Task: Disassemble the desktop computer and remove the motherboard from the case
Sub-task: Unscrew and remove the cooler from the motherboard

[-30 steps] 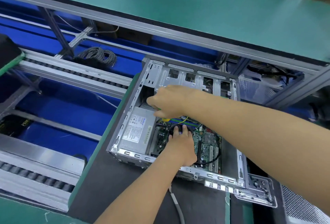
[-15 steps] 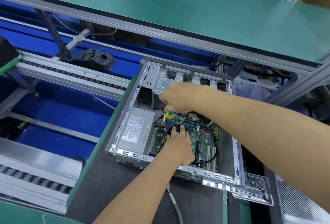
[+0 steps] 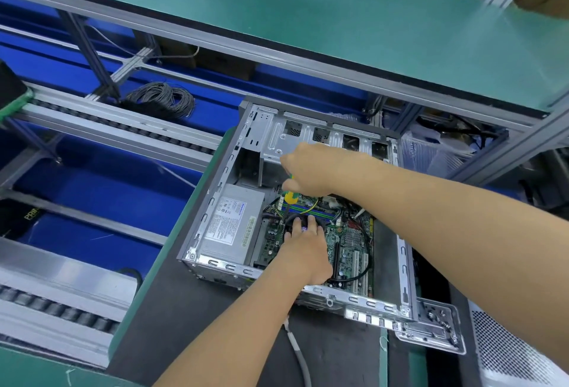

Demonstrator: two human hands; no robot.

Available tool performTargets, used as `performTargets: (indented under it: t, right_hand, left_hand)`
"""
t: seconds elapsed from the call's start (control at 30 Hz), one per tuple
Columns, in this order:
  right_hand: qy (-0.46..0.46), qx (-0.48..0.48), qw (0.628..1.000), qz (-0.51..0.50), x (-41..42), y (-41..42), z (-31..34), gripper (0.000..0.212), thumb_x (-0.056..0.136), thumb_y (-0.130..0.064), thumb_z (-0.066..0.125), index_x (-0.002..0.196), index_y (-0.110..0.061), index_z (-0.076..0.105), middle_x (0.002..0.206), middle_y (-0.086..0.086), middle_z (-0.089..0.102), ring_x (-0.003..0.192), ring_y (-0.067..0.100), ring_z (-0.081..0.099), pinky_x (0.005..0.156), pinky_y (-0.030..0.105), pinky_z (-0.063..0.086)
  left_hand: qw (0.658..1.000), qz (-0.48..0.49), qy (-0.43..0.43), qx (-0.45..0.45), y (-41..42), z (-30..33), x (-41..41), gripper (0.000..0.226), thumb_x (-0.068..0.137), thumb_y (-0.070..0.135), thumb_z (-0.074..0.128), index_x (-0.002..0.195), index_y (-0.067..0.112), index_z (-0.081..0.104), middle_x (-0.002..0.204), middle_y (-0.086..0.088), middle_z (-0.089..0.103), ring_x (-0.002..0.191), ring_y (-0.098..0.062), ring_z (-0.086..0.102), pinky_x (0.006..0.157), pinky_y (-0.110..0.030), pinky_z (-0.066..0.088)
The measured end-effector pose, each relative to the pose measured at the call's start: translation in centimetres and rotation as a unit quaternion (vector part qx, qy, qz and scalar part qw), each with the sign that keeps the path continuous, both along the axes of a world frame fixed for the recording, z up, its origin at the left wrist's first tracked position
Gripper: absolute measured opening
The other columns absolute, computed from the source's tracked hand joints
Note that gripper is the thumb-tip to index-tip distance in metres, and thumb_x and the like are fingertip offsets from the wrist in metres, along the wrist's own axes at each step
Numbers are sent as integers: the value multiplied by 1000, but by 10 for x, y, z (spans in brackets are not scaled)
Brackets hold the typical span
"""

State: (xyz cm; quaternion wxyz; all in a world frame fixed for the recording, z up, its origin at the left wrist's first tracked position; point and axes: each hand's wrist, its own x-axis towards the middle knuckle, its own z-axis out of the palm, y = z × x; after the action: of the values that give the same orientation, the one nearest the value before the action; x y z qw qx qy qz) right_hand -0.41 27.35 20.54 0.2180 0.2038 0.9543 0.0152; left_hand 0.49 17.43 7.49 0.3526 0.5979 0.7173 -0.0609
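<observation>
- The case (image 3: 406,266) lies open on its side on a dark mat (image 3: 191,319), at the near edge of the bench, with its open face up.
- The motherboard (image 3: 348,241) sits inside the case, flat against its floor, to the right of the grey power supply (image 3: 231,226).
- The right hand (image 3: 311,171) reaches in from the right, forearm stretched across the case's top edge, wrist bent down.
- Its fingers are curled round a screwdriver (image 3: 290,197) with a yellow-and-green handle; the shaft points down toward the board's upper left part. The tip is hidden.
- The left hand (image 3: 304,248) comes in from below, forearm running up over the case's near wall.
- Its fingers lie straight and spread on a black round fan (image 3: 292,221) on the board, pressing or steadying it; whether the thumb grips anything cannot be told.
- The two hands are near each other, the right above the left, not touching.
- A black cable (image 3: 365,263) loops over the board's right part.
- A grey cable (image 3: 297,352) trails on the mat below the case.
- A metal bracket (image 3: 437,325) lies just beside the case's near right corner.
</observation>
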Motion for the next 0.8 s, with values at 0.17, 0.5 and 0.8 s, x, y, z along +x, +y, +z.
performTargets:
  t: [0.17,0.5,0.8]
  right_hand:
    - [35,-70,995,65,5,5,1,24,90,-36,64,107,-22,54,103,1,50,95,25,54,78,41,49]
    - [-75,30,997,-16,-2,-17,10,47,95,-50,53,96,-3,58,79,3,37,65,23,43,55,33,37]
    - [-17,-21,998,51,3,-15,11,42,87,-29,71,123,-16,54,116,8,54,100,31,58,74,37,48]
  left_hand:
    - [1000,-2,3,4,-2,0,1,79,96,32,45,155,10,-2,162,-8,-18,148,-37,-12,120,-52,11]
    - [1000,-6,12,3,-2,5,0,78,98,34,44,155,10,-2,162,-9,-17,148,-37,-11,120,-52,11]
    - [1000,-5,9,-2,-3,8,1,78,98,34,44,155,10,-3,162,-8,-18,148,-36,-12,121,-51,11]
